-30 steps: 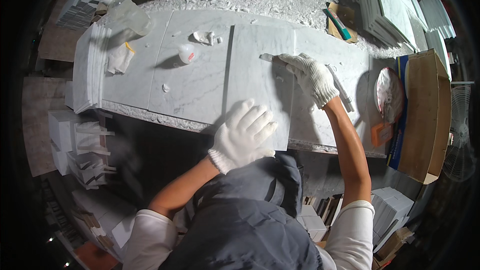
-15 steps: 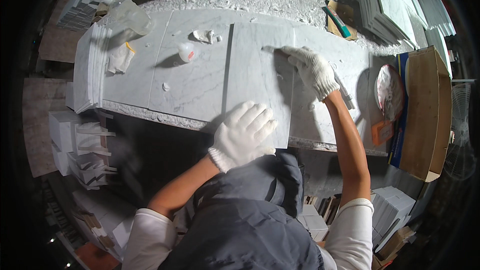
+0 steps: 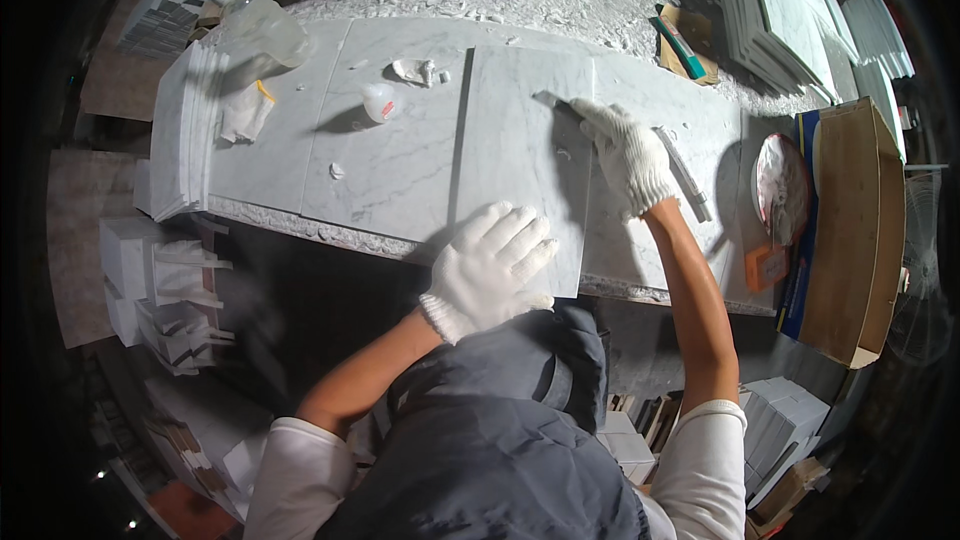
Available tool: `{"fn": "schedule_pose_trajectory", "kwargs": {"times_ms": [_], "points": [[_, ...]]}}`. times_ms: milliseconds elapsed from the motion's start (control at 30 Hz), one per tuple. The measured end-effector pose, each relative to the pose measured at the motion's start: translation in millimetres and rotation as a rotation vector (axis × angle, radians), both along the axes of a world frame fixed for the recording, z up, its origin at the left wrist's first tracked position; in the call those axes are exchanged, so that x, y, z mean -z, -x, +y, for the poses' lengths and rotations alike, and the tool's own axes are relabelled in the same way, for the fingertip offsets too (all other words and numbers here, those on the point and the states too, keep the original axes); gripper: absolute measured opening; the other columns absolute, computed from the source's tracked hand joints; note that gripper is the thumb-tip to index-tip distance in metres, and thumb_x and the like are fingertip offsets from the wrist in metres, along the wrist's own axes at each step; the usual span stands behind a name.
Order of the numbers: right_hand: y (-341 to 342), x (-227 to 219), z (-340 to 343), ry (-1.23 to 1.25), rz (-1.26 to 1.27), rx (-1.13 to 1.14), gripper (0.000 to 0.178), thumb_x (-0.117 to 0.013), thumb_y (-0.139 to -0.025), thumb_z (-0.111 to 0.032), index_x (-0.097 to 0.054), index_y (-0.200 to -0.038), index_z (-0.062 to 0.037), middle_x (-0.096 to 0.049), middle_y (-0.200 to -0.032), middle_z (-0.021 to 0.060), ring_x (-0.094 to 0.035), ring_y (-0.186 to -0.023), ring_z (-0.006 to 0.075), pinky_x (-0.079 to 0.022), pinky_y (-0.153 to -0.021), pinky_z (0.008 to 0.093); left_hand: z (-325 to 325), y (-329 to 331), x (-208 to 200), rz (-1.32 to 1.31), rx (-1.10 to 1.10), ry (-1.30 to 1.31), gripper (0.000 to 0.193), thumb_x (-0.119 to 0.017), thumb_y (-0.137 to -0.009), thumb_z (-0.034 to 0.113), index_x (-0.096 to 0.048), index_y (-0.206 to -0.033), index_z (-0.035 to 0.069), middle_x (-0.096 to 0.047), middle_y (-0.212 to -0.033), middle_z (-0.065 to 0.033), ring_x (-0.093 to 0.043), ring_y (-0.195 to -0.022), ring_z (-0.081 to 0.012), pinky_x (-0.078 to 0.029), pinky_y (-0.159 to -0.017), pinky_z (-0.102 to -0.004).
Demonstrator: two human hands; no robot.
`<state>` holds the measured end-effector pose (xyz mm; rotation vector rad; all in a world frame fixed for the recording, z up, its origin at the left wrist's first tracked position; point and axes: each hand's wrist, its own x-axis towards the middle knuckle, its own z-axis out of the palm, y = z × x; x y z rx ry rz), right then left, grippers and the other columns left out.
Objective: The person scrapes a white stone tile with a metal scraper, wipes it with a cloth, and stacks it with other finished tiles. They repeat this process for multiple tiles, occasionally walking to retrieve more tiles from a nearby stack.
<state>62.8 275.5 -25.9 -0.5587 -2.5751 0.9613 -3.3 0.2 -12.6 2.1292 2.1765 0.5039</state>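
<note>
A pale marble slab [image 3: 515,160] with grey veins lies on the work surface in front of me, its near edge reaching my body. My left hand [image 3: 490,270], in a white knit glove, rests flat on the slab's near end with fingers apart. Farther up, my gloved right hand [image 3: 628,152] is closed around a thin flat-bladed tool [image 3: 547,98]. Its grey tip points left over the slab's far half; whether it touches the stone I cannot tell. The handle is hidden in the glove. Just right of that hand lies a long, narrow light-coloured tool [image 3: 687,178].
Left of the slab are a small white cup [image 3: 379,102], a pale crumpled scrap [image 3: 412,71], a cloth [image 3: 246,114] and a clear plastic jug [image 3: 265,35]. At right sit a round dish [image 3: 780,190], an orange box [image 3: 766,267] and a cardboard box [image 3: 850,240]. Tile stacks [image 3: 185,135] stand around.
My right hand has shifted slightly nearer to me, and the blade slants a little more. The left hand stays in place on the slab.
</note>
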Motion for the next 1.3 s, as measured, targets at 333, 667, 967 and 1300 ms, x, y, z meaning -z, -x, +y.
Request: {"fn": "schedule_pose_trajectory", "kwargs": {"times_ms": [333,667,967,1300], "points": [[-7.7,-4.1,-5.7,-0.054,0.044,-0.081,0.037,-0.054,-0.1,-0.006,-0.069,-0.133,-0.0156,-0.073,-0.102,0.0147,-0.071,-0.086,0.0283,-0.056,-0.074,0.0379,2.9,-3.6,-5.7,-0.015,-0.02,-0.167,0.066,-0.059,-0.09,0.063,-0.071,-0.117,0.004,-0.064,-0.128,-0.0146,-0.057,-0.125,-0.0338,-0.044,-0.11,-0.0528],[-8.9,-11.8,-6.8,-0.034,-0.033,0.0,0.031,-0.059,-0.101,-0.013,-0.071,-0.13,-0.0162,-0.074,-0.104,0.0145,-0.073,-0.088,0.0325,-0.057,-0.074,0.0388,2.1,-3.0,-3.0,-0.032,-0.018,-0.146,0.066,-0.062,-0.087,0.061,-0.071,-0.117,0.004,-0.064,-0.127,-0.015,-0.057,-0.124,-0.034,-0.043,-0.11,-0.0533],[-7.1,-11.3,-7.5,0.018,-0.099,-0.034,0.031,-0.058,-0.101,-0.01,-0.07,-0.13,-0.0119,-0.074,-0.103,0.016,-0.073,-0.091,0.03,-0.057,-0.079,0.036,1.2,-4.3,1.1,-0.054,-0.032,-0.155,0.066,-0.061,-0.087,0.062,-0.071,-0.118,0.004,-0.064,-0.127,-0.0147,-0.057,-0.125,-0.0337,-0.043,-0.11,-0.0535],[-10.2,-4.7,-2.3,0.057,-0.082,-0.082,0.032,-0.06,-0.101,-0.012,-0.07,-0.13,-0.0124,-0.074,-0.104,0.0158,-0.073,-0.088,0.0278,-0.056,-0.075,0.0342,2.3,-5.0,0.9,-0.055,-0.043,-0.156,0.066,-0.061,-0.087,0.063,-0.071,-0.117,0.005,-0.064,-0.127,-0.0144,-0.056,-0.125,-0.0333,-0.042,-0.111,-0.0538]]}}
